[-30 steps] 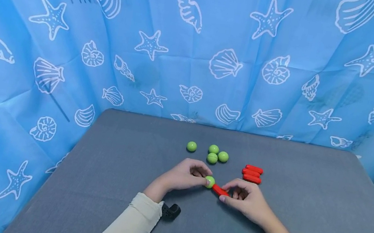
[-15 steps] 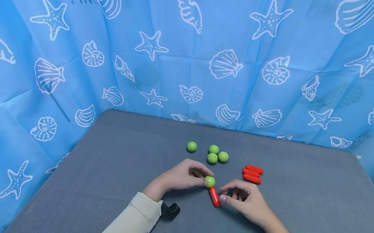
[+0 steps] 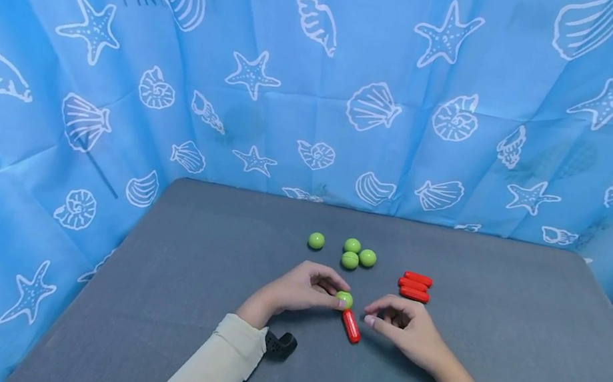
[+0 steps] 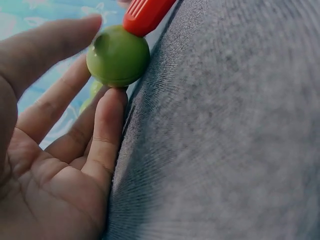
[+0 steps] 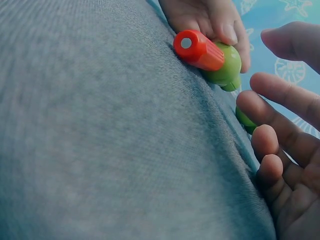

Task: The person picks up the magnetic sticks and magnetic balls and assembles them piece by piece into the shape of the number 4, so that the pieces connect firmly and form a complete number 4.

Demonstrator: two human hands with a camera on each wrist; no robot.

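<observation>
My left hand [image 3: 299,290] pinches a shiny green ball [image 3: 345,300] between thumb and fingers, low over the grey cloth. One end of a short red rod [image 3: 350,327] meets this ball, and its other end points toward the front of the table. In the right wrist view the ribbed red rod [image 5: 202,51] shows a pale round spot on its free end; the green ball [image 5: 229,65] has a small knob. My right hand [image 3: 411,330] hangs just right of the rod, its fingers loosely bent, apart from it and holding nothing.
Beyond the hands lie a lone green ball [image 3: 316,241] and a cluster of three green balls [image 3: 350,261]. Three red rods [image 3: 414,295] lie side by side at their right. A blue shell-patterned curtain [image 3: 324,86] hangs behind the grey table [image 3: 203,228].
My right hand has let go of the red rod and sits a little apart from it. The rod has swung to point more toward the front. My left hand keeps its hold on the ball.
</observation>
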